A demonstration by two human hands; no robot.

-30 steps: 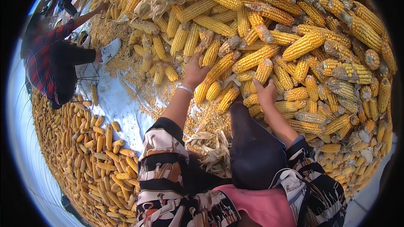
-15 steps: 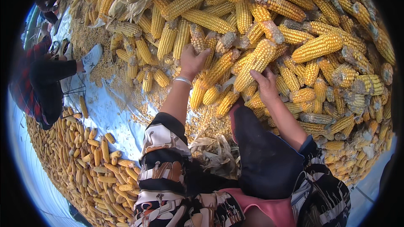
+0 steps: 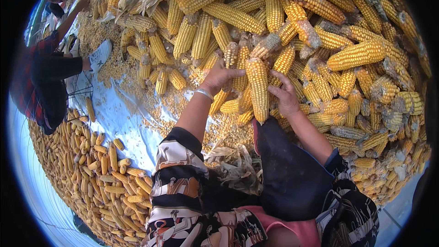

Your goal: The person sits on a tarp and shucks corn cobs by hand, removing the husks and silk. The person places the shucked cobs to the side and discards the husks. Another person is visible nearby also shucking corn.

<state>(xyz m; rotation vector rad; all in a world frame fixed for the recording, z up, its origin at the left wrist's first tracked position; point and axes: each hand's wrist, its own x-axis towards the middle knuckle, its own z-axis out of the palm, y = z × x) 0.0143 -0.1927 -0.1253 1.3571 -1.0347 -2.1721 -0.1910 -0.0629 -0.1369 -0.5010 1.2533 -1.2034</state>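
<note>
A large yellow ear of corn [image 3: 258,89] is held between my two hands, its narrow tip pointing toward me. My left hand [image 3: 218,80], with a bangle on the wrist, reaches its thumb to the ear's left side; its fingers are partly hidden among other ears. On the ear's right side, my right hand [image 3: 286,93] curls its thumb and forefinger against the edge. Just beyond the left hand stands a smaller ear with discoloured kernels [image 3: 231,54]. A greyish, mouldy-ended ear [image 3: 266,45] lies above the held one.
A big heap of ears [image 3: 356,55] spreads ahead and to the right. Loose kernels [image 3: 224,128] and dry husks [image 3: 238,167] lie below my hands. At the left are white sheeting [image 3: 130,123], another corn pile [image 3: 96,192] and a seated person [image 3: 45,82] in dark trousers.
The large ear has swung from a slant to nearly upright and shifted left, between both hands. My left hand has moved slightly right and down, its thumb now at the ear.
</note>
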